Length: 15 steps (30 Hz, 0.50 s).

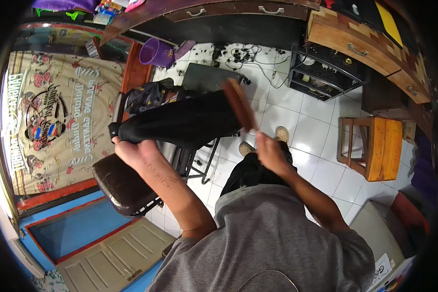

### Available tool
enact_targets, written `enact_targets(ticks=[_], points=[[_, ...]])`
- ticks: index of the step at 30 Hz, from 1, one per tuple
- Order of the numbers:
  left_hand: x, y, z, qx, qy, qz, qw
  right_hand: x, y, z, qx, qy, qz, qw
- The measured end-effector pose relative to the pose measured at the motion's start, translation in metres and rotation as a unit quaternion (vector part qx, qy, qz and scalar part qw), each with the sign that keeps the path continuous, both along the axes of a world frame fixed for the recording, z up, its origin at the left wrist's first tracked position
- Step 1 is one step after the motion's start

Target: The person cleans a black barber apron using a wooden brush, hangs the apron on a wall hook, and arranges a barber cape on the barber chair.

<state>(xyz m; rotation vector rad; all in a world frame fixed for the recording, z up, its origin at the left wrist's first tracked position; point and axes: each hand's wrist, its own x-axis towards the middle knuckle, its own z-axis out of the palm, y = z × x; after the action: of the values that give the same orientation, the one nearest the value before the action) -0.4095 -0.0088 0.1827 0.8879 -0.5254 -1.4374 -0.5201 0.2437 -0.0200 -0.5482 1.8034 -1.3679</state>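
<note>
A black barber cape (pixel 190 119) stretches out in front of me, its upper end bunched at my left hand (pixel 131 148). The fingers of that hand are wrapped into the cloth and largely covered by it. My right hand (pixel 268 148) is closed round the near end of a long brown brush (pixel 241 104), which looks wooden and is smeared by motion. The brush lies across the cape's right end in this view; I cannot tell whether it touches the cloth. Behind the cape, a barber chair with a dark padded seat (pixel 124 182) is partly covered.
Dark hair clippings (pixel 218 51) and cables lie on the white tiled floor (pixel 297 114). A wooden stool (pixel 384 151) stands at right, near a black shelf rack (pixel 321 73) below a drawer counter. A purple basket (pixel 155 52) sits at back left.
</note>
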Motion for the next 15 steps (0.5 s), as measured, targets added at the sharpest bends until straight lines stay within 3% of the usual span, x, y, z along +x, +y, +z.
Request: enact_targets(ticks=[1, 2, 3, 4, 5, 7, 8, 9, 11, 12, 14, 15], points=[[-0.015, 0.002, -0.001, 0.018, -0.008, 0.02, 1.0, 0.007, -0.014, 0.021, -0.096, -0.002, 0.002, 0.995], [-0.018, -0.005, -0.005, 0.033, 0.007, 0.01, 0.999, 0.008, -0.025, 0.051, -0.084, 0.023, 0.056, 0.995], [-0.019, -0.011, -0.01, 0.047, 0.023, -0.001, 0.999, 0.014, -0.036, 0.069, -0.198, 0.111, 0.038, 0.973], [-0.02, -0.01, -0.008, 0.046, 0.029, -0.008, 0.998, 0.018, -0.046, 0.087, -0.227, 0.109, 0.044, 0.967], [-0.02, -0.006, -0.004, 0.055, -0.07, -0.029, 0.996, 0.016, -0.05, 0.105, -0.247, 0.105, 0.077, 0.96], [-0.015, -0.021, -0.009, 0.059, -0.163, -0.055, 0.983, 0.023, -0.068, 0.09, -0.263, 0.141, 0.106, 0.948], [0.0, -0.052, -0.027, -0.048, -0.182, -0.082, 0.979, 0.027, -0.075, 0.064, -0.231, 0.178, 0.096, 0.952], [0.016, -0.075, -0.033, -0.079, -0.056, -0.135, 0.986, 0.029, -0.081, 0.028, -0.199, 0.214, 0.087, 0.952], [0.05, -0.121, -0.044, -0.085, 0.196, -0.249, 0.945, 0.006, -0.085, -0.051, 0.012, 0.345, 0.187, 0.92], [0.045, -0.102, -0.014, -0.101, 0.15, -0.232, 0.956, -0.013, -0.066, -0.096, 0.038, 0.342, 0.184, 0.921], [0.065, -0.105, -0.005, -0.108, 0.211, -0.309, 0.921, -0.046, -0.017, -0.12, 0.26, 0.242, 0.284, 0.89], [0.075, -0.107, 0.0, -0.108, 0.237, -0.348, 0.901, -0.056, 0.005, -0.178, 0.309, 0.312, 0.328, 0.837]])
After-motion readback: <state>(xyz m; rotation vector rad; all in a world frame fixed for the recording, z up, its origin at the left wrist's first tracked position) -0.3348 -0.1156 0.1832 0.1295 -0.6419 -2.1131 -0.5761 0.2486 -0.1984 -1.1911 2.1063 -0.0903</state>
